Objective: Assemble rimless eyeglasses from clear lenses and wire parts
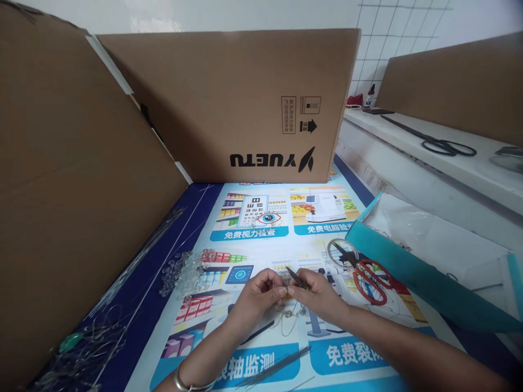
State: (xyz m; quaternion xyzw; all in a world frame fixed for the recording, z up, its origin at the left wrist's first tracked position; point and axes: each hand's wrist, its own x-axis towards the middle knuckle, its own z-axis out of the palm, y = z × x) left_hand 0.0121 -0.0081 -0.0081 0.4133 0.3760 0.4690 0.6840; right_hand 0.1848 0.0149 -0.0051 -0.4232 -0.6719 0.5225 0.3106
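Both left hand (263, 294) and right hand (312, 291) close together, over near half of printed surface (249, 250), between its left and right edges. Left: thumb and fingertips pinched on thin beaded wire (288, 314), which loops below hands. Right: fingers wrapped round dark pointed tool (297, 277), tip toward far left corner, handle mostly hidden. Toward left edge: pile of clear beads (188, 272). Toward right edge: red-handled scissors (371, 301), beside teal box (408, 279). Near edge: bundle of thin rods (275, 367). Far edge: upright cardboard panel (224, 109), upside-down lettering.
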